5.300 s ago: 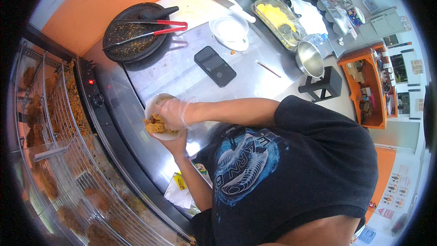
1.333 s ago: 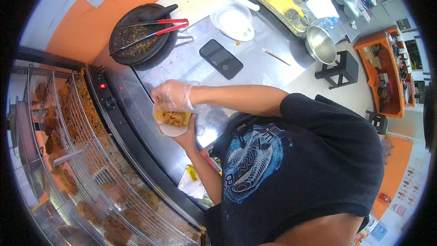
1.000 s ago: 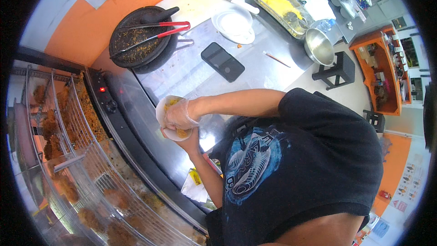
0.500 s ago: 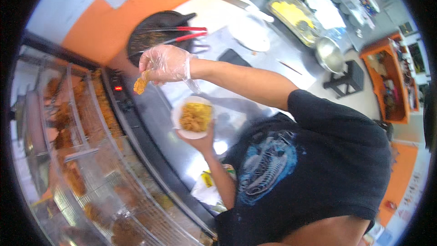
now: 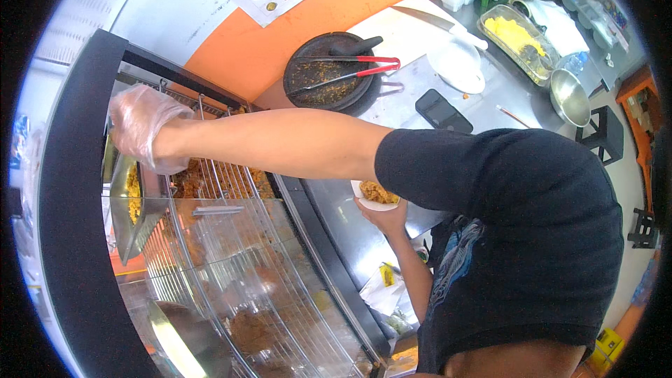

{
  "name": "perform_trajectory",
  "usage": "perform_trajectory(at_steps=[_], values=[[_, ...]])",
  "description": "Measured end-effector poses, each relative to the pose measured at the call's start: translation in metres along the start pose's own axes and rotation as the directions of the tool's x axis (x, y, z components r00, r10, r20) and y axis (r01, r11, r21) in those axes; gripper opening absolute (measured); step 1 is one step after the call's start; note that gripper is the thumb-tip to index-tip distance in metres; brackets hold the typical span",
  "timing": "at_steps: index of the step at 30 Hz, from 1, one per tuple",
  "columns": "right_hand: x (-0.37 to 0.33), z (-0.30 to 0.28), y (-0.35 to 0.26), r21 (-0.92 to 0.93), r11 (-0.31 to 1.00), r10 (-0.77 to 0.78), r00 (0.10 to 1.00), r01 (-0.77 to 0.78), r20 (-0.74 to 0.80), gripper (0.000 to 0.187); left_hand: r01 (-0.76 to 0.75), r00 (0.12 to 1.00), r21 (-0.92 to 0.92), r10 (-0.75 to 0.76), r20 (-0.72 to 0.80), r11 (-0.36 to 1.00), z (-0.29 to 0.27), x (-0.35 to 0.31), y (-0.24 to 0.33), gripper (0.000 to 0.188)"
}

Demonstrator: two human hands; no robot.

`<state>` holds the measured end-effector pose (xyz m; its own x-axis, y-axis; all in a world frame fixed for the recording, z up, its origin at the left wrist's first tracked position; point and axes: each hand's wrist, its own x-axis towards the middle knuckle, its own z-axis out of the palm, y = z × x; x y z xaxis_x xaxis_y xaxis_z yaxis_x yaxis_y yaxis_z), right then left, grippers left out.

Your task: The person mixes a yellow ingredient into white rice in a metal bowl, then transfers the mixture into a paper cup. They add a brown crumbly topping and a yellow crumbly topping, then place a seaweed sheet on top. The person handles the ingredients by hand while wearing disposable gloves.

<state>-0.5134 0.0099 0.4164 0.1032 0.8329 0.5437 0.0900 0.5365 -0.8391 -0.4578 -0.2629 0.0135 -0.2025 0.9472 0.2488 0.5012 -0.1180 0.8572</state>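
Clear plastic sheathes the right hand, up at the upper left, its arm stretched nearly straight across the frame and into the display case! The case's black edge stands near the knuckles, wire racks spread below the forearm, and bare steel counter opens left of the bowl. Just below the gloved hand sits a metal tray of yellow food; fingertips hidden, so can't tell how open they are or what they hold. At centre, the left hand cups the white bowl, fingers curled round its lower side, fried food inside, the sleeve just above.
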Motion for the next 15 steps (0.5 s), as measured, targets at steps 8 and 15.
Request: perform_trajectory(at_steps=[8, 15], values=[[-0.024, -0.033, -0.032, -0.279, 0.96, 0.095, 0.971, -0.031, 0.22, 0.019, -0.062, 0.985, -0.078, 0.073, 0.158, 0.995, 0.015, -0.002, 0.01, 0.086], [-0.11, -0.223, 0.045, -0.223, 0.914, -0.337, 0.94, 0.338, 0.046, 0.02, -0.033, 0.981, -0.099, 0.051, 0.185, 0.995, 0.028, -0.016, 0.026, 0.076]])
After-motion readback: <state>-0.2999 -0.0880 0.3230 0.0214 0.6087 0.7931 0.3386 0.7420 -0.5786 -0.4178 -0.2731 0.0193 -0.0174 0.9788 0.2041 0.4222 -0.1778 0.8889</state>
